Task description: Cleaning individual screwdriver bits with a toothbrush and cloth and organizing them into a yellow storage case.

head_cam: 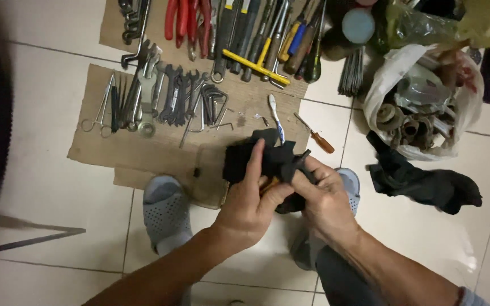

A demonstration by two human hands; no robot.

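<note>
With our left hand and right hand both clamped on the black cloth and a small orange-tipped tool inside it, above the cardboard, we judge a loose fold could drop the tool onto the floor.

Wrenches, red pliers and screwdrivers lie on cardboard; a white bag of metal parts sits right
</note>
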